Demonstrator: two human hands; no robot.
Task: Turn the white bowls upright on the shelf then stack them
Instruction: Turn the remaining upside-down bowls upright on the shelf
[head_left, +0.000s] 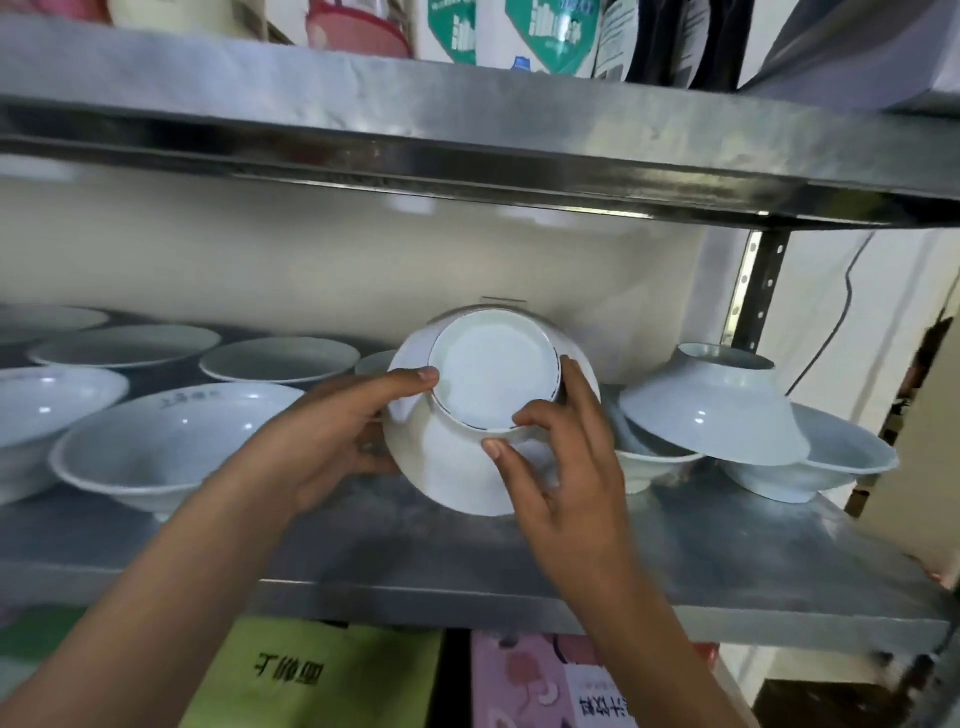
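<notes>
A white bowl (488, 374) is tipped on its side above the metal shelf (727, 561), its round foot facing me. My left hand (332, 431) grips its left rim, thumb on the foot ring. My right hand (566, 452) holds its right side, fingers curled over the foot ring. To the right, an upside-down white bowl (711, 405) leans on two upright bowls, one (841, 462) at the far right and one (649, 462) partly hidden. Left of my hands an upright bowl (156, 441) stands on the shelf.
Several more upright white bowls and shallow dishes (280, 358) fill the shelf's left and back. An upper metal shelf (467, 140) hangs close overhead. A perforated upright post (753, 291) stands at the back right. Boxes (322, 675) sit below the shelf.
</notes>
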